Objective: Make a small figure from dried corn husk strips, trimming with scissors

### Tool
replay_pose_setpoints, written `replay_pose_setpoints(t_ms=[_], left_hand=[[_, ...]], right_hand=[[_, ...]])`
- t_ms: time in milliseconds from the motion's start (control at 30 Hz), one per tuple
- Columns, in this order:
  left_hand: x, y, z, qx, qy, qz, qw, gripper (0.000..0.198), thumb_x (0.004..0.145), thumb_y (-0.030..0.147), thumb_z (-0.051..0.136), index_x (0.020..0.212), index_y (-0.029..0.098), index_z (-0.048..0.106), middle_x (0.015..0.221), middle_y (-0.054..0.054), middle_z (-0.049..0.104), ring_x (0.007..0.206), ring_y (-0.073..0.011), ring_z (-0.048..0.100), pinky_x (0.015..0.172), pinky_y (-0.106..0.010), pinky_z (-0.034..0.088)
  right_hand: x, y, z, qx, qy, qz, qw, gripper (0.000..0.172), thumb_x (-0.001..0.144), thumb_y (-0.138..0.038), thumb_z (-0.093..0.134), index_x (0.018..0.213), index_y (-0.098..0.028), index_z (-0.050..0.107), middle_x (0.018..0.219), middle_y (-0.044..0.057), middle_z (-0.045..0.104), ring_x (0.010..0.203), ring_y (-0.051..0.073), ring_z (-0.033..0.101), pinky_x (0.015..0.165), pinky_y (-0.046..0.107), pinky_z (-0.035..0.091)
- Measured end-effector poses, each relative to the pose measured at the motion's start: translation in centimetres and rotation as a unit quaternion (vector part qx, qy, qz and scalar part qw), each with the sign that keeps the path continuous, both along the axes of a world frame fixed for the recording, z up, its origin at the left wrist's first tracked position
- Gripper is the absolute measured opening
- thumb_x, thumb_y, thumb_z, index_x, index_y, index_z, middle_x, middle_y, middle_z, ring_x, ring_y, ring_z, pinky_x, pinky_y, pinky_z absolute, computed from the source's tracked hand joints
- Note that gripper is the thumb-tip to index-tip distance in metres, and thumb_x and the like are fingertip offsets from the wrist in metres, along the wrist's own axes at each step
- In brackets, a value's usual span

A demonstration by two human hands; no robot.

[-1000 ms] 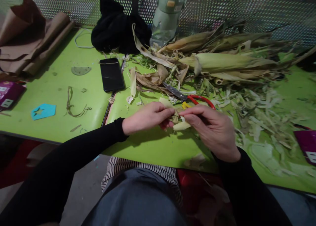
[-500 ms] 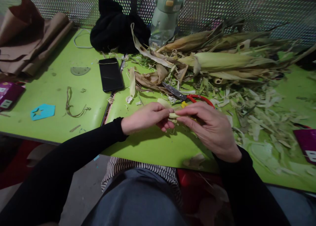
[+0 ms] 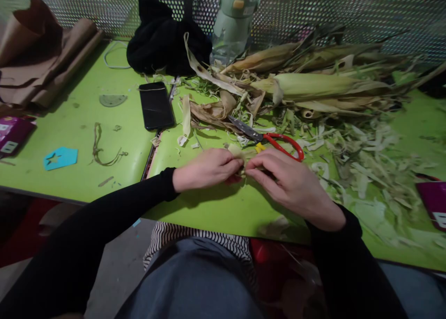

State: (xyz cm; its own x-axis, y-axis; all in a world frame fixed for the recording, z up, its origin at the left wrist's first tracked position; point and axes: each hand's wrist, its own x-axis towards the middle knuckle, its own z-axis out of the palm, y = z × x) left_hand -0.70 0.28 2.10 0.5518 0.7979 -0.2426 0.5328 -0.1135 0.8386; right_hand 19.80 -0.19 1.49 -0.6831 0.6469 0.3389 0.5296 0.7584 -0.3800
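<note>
My left hand and my right hand meet over the green table, fingertips pinched together on a small pale strip of corn husk. Most of the strip is hidden between the fingers. Red-handled scissors lie on the table just behind my right hand. A heap of corn ears in their husks lies further back, with several cut husk scraps scattered to the right.
A black phone lies left of the husks. At the back stand a black cloth bundle and a pale green bottle against a perforated metal screen. Brown paper, a blue star-cut card and purple packets lie at the left.
Both hands have lowered slightly toward the table and closed tighter over the husk strip, which now shows less. The scissors' red handle is more exposed.
</note>
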Motion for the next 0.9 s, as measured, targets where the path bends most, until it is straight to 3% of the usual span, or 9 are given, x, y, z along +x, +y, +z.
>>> replay_pose_setpoints(t_ms=[100,267,500,600,767,900], left_hand=[[0.0,0.0,-0.1,0.007,0.009,-0.003,1.000,0.034,0.098,0.023,0.042,0.073,0.014,0.063,0.075,-0.005,0.072,0.068,-0.0133,0.064,0.069,-0.026,0.048],[-0.2,0.1,-0.7,-0.088,-0.094,0.012,0.992,0.005,0.087,0.013,0.057,0.089,0.013,0.061,0.082,-0.002,0.071,0.075,-0.0126,0.066,0.067,-0.023,0.049],[-0.1,0.4,-1.8,-0.186,-0.203,0.005,0.961,0.008,0.090,0.020,0.060,0.089,0.015,0.054,0.076,0.002,0.065,0.069,-0.0103,0.066,0.072,-0.027,0.056],[-0.1,0.3,-1.6,-0.149,-0.154,-0.007,0.977,0.008,0.089,0.019,0.061,0.085,0.015,0.055,0.074,0.003,0.064,0.067,-0.0096,0.064,0.066,-0.023,0.051],[-0.1,0.3,-1.3,-0.003,-0.027,-0.022,0.999,0.015,0.087,0.025,0.066,0.080,0.014,0.058,0.073,0.002,0.062,0.066,-0.0099,0.054,0.060,-0.021,0.038],[0.2,-0.1,-1.6,0.007,-0.036,-0.035,0.999,0.012,0.087,0.022,0.062,0.093,0.013,0.063,0.079,0.000,0.065,0.070,-0.0111,0.055,0.063,-0.022,0.040]], right_hand=[[0.0,-0.2,-0.1,0.019,-0.026,-0.010,0.999,0.009,0.097,-0.023,0.053,0.090,-0.022,0.060,0.086,0.004,0.067,0.076,0.019,0.065,0.066,0.032,0.049],[0.1,-0.2,-0.2,0.046,-0.011,-0.042,0.998,0.010,0.098,-0.024,0.053,0.089,-0.022,0.057,0.084,0.003,0.066,0.077,0.018,0.063,0.066,0.031,0.046],[0.5,-0.1,0.2,0.017,-0.013,-0.034,0.999,0.010,0.098,-0.022,0.052,0.089,-0.020,0.058,0.084,0.004,0.065,0.078,0.019,0.062,0.069,0.031,0.045],[0.6,-0.1,0.5,-0.028,-0.034,-0.017,0.999,0.013,0.098,-0.023,0.051,0.089,-0.019,0.059,0.085,0.005,0.065,0.079,0.019,0.063,0.069,0.031,0.046],[0.4,-0.1,0.6,-0.057,-0.033,-0.008,0.998,0.016,0.099,-0.025,0.050,0.089,-0.019,0.060,0.086,0.006,0.065,0.079,0.019,0.062,0.070,0.031,0.046],[0.5,0.1,0.6,-0.090,-0.027,0.011,0.996,0.017,0.098,-0.027,0.052,0.087,-0.019,0.062,0.085,0.006,0.066,0.079,0.019,0.062,0.071,0.031,0.047]])
